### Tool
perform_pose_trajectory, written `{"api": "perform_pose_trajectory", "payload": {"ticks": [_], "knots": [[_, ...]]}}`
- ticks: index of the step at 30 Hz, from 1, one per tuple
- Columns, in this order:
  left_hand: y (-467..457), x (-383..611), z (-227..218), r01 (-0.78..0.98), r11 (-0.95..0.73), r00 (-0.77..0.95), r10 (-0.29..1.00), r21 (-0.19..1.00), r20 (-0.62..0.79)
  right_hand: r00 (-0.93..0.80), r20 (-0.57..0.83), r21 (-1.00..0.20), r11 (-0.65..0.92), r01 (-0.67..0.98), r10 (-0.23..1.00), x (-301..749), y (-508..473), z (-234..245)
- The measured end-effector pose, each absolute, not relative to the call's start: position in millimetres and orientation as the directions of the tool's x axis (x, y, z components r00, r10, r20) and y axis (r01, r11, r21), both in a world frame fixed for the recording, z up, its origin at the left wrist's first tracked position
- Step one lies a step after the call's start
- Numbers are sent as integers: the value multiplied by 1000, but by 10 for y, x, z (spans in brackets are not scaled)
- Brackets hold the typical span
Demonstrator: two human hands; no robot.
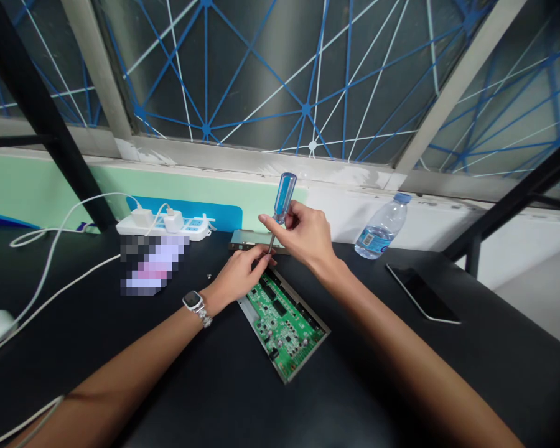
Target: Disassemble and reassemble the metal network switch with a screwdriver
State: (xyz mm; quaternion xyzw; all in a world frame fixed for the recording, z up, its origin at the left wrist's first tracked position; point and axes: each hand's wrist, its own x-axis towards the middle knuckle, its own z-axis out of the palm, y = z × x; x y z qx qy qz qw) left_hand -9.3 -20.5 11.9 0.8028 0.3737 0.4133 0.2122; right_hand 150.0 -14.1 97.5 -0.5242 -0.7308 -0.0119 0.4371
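Note:
A screwdriver (284, 198) with a clear blue handle stands nearly upright, tip down, over the far end of a green circuit board (287, 333). My right hand (308, 233) is closed around the lower part of its handle. At the bottom of the metal shaft, the thumb and forefinger of my left hand (242, 274) pinch together near the tip. Whether a screw is between those fingertips is hidden. The board lies in a shallow metal frame, slanted on the black table (205, 386). My left wrist wears a watch (193, 301).
Behind the hands lies a flat metal case (249, 238). A water bottle (381, 227) and a phone (422, 292) are at the right. A white power strip (196, 228) with plugs and cables sits back left. Small metal bits (209, 276) lie left of the board.

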Motion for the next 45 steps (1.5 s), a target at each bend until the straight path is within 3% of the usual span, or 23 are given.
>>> {"api": "perform_pose_trajectory", "payload": {"ticks": [8, 23, 45], "knots": [[-209, -97, 110, 452, -624, 371, 782, 638, 501, -79, 665, -382, 429, 818, 743, 1473, -169, 997], [-203, -121, 163, 439, -657, 381, 754, 613, 536, -208, 580, -434, 514, 740, 788, 1567, -124, 1057], [-162, -118, 139, 170, -578, 429, 772, 798, 468, -409, 422, -594, 588, 549, 809, 1707, -42, 1077]]}}
